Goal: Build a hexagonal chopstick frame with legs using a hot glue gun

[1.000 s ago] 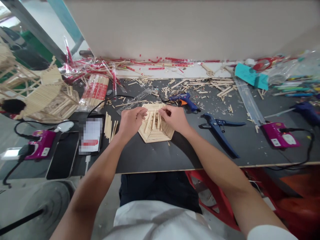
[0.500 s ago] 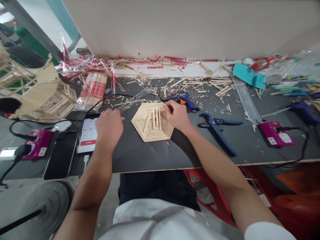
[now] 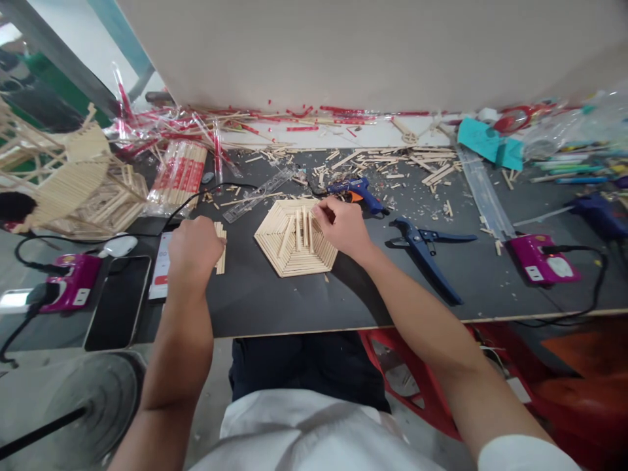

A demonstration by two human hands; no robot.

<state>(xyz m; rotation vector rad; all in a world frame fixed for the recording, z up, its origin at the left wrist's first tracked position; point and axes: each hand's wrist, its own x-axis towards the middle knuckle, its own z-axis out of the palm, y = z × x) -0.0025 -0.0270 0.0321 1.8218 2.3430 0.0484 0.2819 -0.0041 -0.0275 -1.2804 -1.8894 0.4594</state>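
Observation:
A hexagonal panel (image 3: 282, 261) built from rows of pale wooden sticks lies flat on the dark table. Several loose short sticks (image 3: 307, 229) rest on its middle. At the panel's upper right edge is my right hand (image 3: 342, 226), its thumb and fingers pinched together; what they hold, if anything, is hidden. My left hand (image 3: 193, 243) is closed above the lit phone (image 3: 160, 265), partly covering it. Beside its fingertips lies a small bundle of short sticks (image 3: 220, 255). I cannot make out what the left fingers hold.
Behind the panel lie a blue glue gun (image 3: 357, 191) and many stick scraps (image 3: 387, 160). Blue cutters (image 3: 426, 255) lie to the right. A dark phone (image 3: 118, 301), purple power sockets (image 3: 73, 281), packed chopsticks (image 3: 179, 173) and a wooden stick model (image 3: 73, 170) stand on the left.
My left hand has moved left and up, uncovering the bundle of short sticks beside it. My right hand stays pinched at the panel's edge.

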